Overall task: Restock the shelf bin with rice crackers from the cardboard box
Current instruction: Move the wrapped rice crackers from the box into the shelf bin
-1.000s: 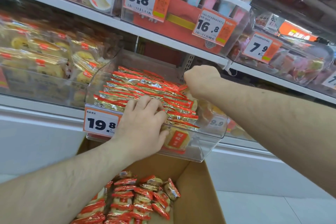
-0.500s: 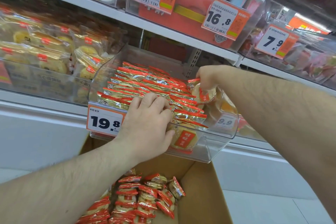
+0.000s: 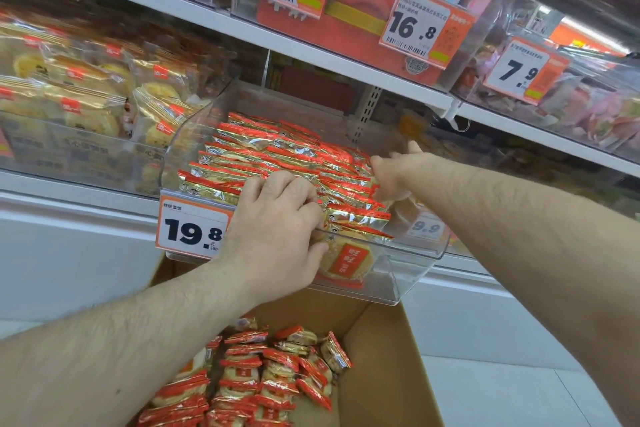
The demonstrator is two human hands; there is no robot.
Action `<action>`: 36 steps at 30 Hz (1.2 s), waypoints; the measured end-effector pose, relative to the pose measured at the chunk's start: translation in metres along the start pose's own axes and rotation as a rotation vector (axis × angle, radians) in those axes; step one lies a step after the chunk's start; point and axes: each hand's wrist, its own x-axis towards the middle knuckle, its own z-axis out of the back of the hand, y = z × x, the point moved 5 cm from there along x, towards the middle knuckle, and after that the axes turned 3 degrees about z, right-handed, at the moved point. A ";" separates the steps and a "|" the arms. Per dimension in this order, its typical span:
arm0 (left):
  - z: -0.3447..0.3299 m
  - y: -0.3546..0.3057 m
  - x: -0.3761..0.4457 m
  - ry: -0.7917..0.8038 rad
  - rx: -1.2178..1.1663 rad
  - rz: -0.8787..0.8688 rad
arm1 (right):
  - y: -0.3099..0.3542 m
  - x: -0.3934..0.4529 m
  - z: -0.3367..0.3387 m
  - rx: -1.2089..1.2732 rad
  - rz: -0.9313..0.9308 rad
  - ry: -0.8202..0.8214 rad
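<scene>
My left hand (image 3: 277, 229) presses packets at the shelf bin (image 3: 408, 267) front; my right hand (image 3: 398, 177) pinches a rice cracker (image 3: 346, 184) at its right side. Bin nearly full, I judge; the cardboard box (image 3: 377, 374) below holds plenty.

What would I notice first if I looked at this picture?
The shiny red and gold rice crackers packed in rows in the clear shelf bin, with the left hand resting on the front ones and the right hand at their right side. Next, the orange 19.8 price tag on the bin's front, and more crackers in the cardboard box below.
</scene>
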 end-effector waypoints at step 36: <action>-0.001 -0.040 -0.052 0.547 -0.497 -0.177 | 0.066 -0.214 -0.016 0.843 0.403 -1.251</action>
